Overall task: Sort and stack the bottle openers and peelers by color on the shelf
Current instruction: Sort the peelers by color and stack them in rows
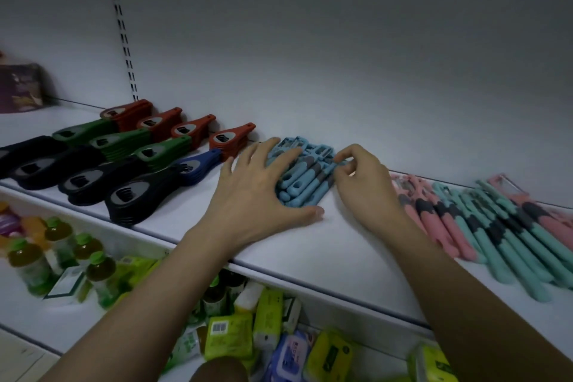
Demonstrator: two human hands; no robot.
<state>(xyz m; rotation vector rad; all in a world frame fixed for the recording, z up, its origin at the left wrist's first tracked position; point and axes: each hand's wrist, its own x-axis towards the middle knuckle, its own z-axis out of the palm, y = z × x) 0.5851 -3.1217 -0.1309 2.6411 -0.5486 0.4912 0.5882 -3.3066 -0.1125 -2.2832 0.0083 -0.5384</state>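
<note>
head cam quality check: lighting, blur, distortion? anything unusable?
Head view: dim, bluish, no glare. Wide-angle bends the shelf edge. Centre is sharp: left hand flat on the blue peelers, right hand pinching one. Edges smear: pink and teal peelers, juice bottles and purple packet blurred; labels unreadable.

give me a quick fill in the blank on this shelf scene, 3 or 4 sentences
1. Both hands are on the stack of ____ peelers.
2. The left hand lies flat on that stack, fingers ____.
3. The red bottle openers sit ____ the green bottle openers.
4. Right of the right hand, pink peelers lie mixed with ____ ones.

Missing words: blue; spread; behind; teal
</note>
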